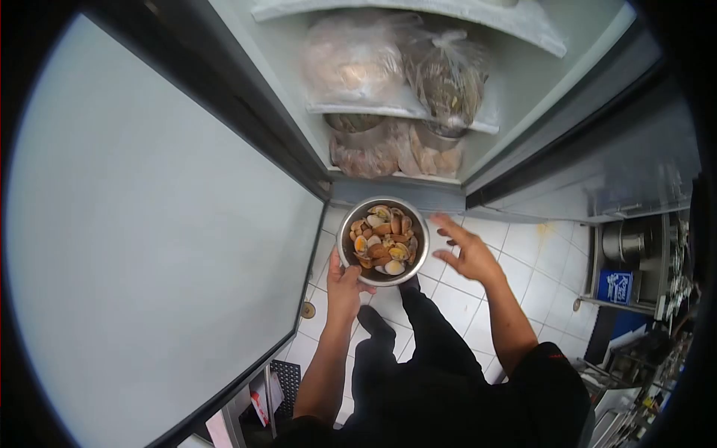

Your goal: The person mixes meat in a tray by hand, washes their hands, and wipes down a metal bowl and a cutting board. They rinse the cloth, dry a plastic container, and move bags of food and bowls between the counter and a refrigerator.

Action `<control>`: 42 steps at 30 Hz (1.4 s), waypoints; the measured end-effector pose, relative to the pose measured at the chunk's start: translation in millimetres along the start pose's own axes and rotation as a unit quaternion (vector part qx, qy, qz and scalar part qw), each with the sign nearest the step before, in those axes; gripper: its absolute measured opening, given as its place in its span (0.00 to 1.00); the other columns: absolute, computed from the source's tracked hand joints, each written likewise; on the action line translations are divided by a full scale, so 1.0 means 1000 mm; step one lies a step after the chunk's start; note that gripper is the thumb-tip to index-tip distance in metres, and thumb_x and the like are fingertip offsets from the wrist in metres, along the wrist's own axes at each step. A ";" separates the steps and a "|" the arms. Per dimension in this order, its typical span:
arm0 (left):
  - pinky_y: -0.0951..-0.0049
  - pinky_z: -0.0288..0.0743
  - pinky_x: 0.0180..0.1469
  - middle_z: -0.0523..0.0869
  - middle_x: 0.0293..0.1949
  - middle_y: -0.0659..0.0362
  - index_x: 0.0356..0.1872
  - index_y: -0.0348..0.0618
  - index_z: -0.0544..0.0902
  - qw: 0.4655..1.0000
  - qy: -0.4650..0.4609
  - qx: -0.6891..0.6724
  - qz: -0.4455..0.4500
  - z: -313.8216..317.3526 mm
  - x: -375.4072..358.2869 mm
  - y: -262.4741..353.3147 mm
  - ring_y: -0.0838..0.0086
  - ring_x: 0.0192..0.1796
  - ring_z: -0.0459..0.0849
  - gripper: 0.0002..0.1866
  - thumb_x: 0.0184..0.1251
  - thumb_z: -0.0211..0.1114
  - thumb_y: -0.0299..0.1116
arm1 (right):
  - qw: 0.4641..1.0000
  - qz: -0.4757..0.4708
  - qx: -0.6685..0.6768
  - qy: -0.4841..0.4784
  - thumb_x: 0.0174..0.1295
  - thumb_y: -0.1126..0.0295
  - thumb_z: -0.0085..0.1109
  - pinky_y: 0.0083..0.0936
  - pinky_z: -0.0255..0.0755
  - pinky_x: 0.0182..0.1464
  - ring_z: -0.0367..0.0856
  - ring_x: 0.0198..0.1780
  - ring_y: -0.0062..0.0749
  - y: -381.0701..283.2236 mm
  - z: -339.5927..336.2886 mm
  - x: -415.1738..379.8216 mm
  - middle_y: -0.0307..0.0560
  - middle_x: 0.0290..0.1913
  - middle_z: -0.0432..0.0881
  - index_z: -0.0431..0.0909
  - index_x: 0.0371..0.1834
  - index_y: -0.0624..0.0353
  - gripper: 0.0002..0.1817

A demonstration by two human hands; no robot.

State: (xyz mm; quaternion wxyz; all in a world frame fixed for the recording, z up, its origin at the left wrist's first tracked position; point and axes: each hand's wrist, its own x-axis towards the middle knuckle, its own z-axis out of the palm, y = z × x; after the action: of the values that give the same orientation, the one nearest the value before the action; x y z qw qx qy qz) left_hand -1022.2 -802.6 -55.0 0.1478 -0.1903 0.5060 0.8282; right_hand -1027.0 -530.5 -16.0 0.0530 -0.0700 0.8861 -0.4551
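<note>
A round steel bowl full of clams is level in front of the open fridge. My left hand grips its lower left rim, the thumb over the edge and the fingers partly hidden beneath. My right hand hovers just right of the bowl, apart from it, with fingers spread and nothing in them.
Fridge shelves hold clear bags of food. The open door fills the left side. At the right are a metal rack with a pot and a blue box. White floor tiles lie below.
</note>
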 end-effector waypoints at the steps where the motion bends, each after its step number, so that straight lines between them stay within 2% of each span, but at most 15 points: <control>1: 0.74 0.81 0.20 0.80 0.48 0.52 0.70 0.46 0.59 1.000 -0.011 -0.012 0.019 0.000 -0.049 0.025 0.71 0.31 0.85 0.33 0.60 0.48 0.20 | 0.998 -0.058 -0.013 -0.001 0.55 0.66 0.70 0.35 0.78 0.52 0.77 0.60 0.51 -0.048 -0.002 -0.035 0.58 0.70 0.65 0.68 0.67 0.42 0.34; 2: 0.74 0.81 0.21 0.81 0.48 0.52 0.71 0.46 0.56 0.999 -0.022 -0.011 0.023 0.014 -0.061 0.045 0.71 0.30 0.85 0.34 0.60 0.49 0.20 | 0.999 -0.046 0.002 -0.016 0.53 0.67 0.71 0.35 0.78 0.53 0.74 0.62 0.52 -0.062 -0.006 -0.038 0.57 0.72 0.62 0.72 0.61 0.46 0.30; 5: 0.77 0.79 0.20 0.80 0.49 0.51 0.71 0.46 0.58 0.997 -0.060 -0.024 0.049 0.032 -0.087 0.085 0.71 0.33 0.85 0.32 0.62 0.47 0.20 | 0.997 -0.076 0.008 0.012 0.48 0.73 0.73 0.33 0.77 0.52 0.77 0.59 0.49 -0.102 -0.010 -0.041 0.52 0.56 0.78 0.77 0.50 0.51 0.24; 8: 0.73 0.81 0.25 0.81 0.48 0.54 0.72 0.49 0.57 0.991 -0.115 -0.061 0.044 0.048 -0.052 0.107 0.72 0.31 0.85 0.31 0.67 0.50 0.23 | 0.996 -0.067 0.022 0.051 0.46 0.76 0.74 0.31 0.76 0.52 0.80 0.54 0.46 -0.105 -0.024 -0.006 0.49 0.48 0.81 0.80 0.45 0.55 0.21; 11: 0.72 0.82 0.27 0.81 0.47 0.54 0.73 0.50 0.56 0.983 -0.147 -0.098 0.047 0.070 0.005 0.116 0.73 0.31 0.84 0.31 0.69 0.51 0.26 | 0.981 -0.144 -0.025 0.127 0.45 0.79 0.72 0.28 0.77 0.51 0.82 0.50 0.41 -0.077 -0.035 0.044 0.50 0.48 0.81 0.80 0.42 0.59 0.18; 14: 0.71 0.82 0.28 0.81 0.48 0.54 0.73 0.51 0.55 0.978 -0.161 -0.122 0.053 0.067 0.036 0.097 0.73 0.32 0.84 0.32 0.70 0.52 0.27 | 0.961 -0.117 0.130 0.212 0.45 0.84 0.70 0.26 0.80 0.47 0.82 0.49 0.31 -0.065 -0.016 0.062 0.49 0.49 0.81 0.78 0.42 0.60 0.19; 17: 0.72 0.83 0.27 0.79 0.52 0.54 0.73 0.52 0.55 0.977 -0.148 -0.143 0.057 0.056 0.060 0.071 0.73 0.33 0.84 0.32 0.70 0.51 0.25 | 0.964 -0.128 0.106 0.205 0.45 0.83 0.71 0.25 0.79 0.47 0.82 0.48 0.31 -0.038 0.004 0.070 0.48 0.49 0.80 0.77 0.40 0.58 0.19; 18: 0.72 0.83 0.26 0.79 0.52 0.54 0.73 0.52 0.55 0.981 -0.126 -0.136 0.060 0.050 0.062 0.061 0.73 0.33 0.85 0.32 0.70 0.51 0.25 | 0.977 -0.122 0.003 0.174 0.45 0.81 0.73 0.25 0.77 0.46 0.81 0.47 0.30 -0.023 0.009 0.068 0.47 0.49 0.79 0.76 0.39 0.58 0.18; 19: 0.73 0.84 0.26 0.79 0.52 0.54 0.73 0.51 0.55 0.985 -0.103 -0.128 0.062 0.043 0.059 0.053 0.73 0.33 0.85 0.31 0.70 0.51 0.24 | 0.978 -0.131 0.000 0.164 0.44 0.80 0.74 0.25 0.76 0.44 0.80 0.46 0.31 -0.017 0.021 0.065 0.45 0.47 0.79 0.77 0.38 0.58 0.19; 23: 0.76 0.81 0.24 0.82 0.45 0.54 0.71 0.48 0.60 0.994 -0.055 -0.076 0.057 0.006 0.046 0.022 0.74 0.30 0.85 0.29 0.68 0.51 0.25 | 0.994 -0.067 -0.025 0.078 0.45 0.79 0.73 0.26 0.77 0.43 0.80 0.45 0.35 0.002 0.074 0.040 0.45 0.44 0.78 0.77 0.40 0.57 0.18; 26: 0.75 0.81 0.25 0.82 0.45 0.54 0.70 0.48 0.61 0.998 -0.016 -0.045 0.031 -0.015 0.043 -0.008 0.74 0.30 0.84 0.28 0.69 0.53 0.28 | 0.996 0.036 0.053 0.066 0.47 0.80 0.72 0.25 0.78 0.44 0.81 0.42 0.34 0.024 0.111 0.022 0.45 0.43 0.77 0.76 0.38 0.58 0.16; 32: 0.74 0.82 0.34 0.80 0.51 0.52 0.73 0.46 0.58 0.997 -0.069 -0.040 -0.026 -0.037 0.061 -0.012 0.73 0.36 0.85 0.32 0.72 0.58 0.37 | 0.980 0.076 0.128 0.135 0.46 0.84 0.70 0.23 0.79 0.41 0.81 0.38 0.27 0.056 0.124 0.015 0.43 0.39 0.78 0.74 0.36 0.61 0.17; 35: 0.73 0.80 0.38 0.81 0.52 0.53 0.71 0.45 0.62 0.996 -0.041 0.056 0.062 -0.039 0.095 -0.008 0.75 0.40 0.82 0.32 0.70 0.61 0.42 | 0.984 0.060 0.061 0.157 0.46 0.84 0.70 0.23 0.79 0.41 0.81 0.37 0.27 0.053 0.106 0.018 0.42 0.39 0.78 0.74 0.36 0.61 0.17; 39: 0.73 0.79 0.41 0.75 0.59 0.52 0.72 0.49 0.62 0.953 -0.003 0.261 0.155 -0.018 0.173 0.017 0.74 0.45 0.81 0.34 0.67 0.64 0.40 | 0.984 0.078 0.040 0.157 0.47 0.82 0.70 0.25 0.79 0.42 0.81 0.38 0.31 0.064 0.091 0.012 0.43 0.39 0.78 0.74 0.36 0.59 0.16; 42: 0.69 0.80 0.43 0.74 0.57 0.46 0.70 0.53 0.65 0.842 0.042 0.436 0.314 0.006 0.250 0.030 0.61 0.47 0.84 0.34 0.62 0.66 0.37 | 0.982 0.100 0.042 0.155 0.47 0.82 0.69 0.26 0.79 0.42 0.82 0.39 0.31 0.072 0.080 0.006 0.44 0.41 0.79 0.74 0.36 0.59 0.16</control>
State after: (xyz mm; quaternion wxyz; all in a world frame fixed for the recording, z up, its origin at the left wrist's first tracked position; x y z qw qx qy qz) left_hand -1257.5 -797.5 -145.5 -0.0739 0.0282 0.8532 0.5155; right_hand -1026.1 -554.3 -121.5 -0.0366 0.0921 0.8663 -0.4897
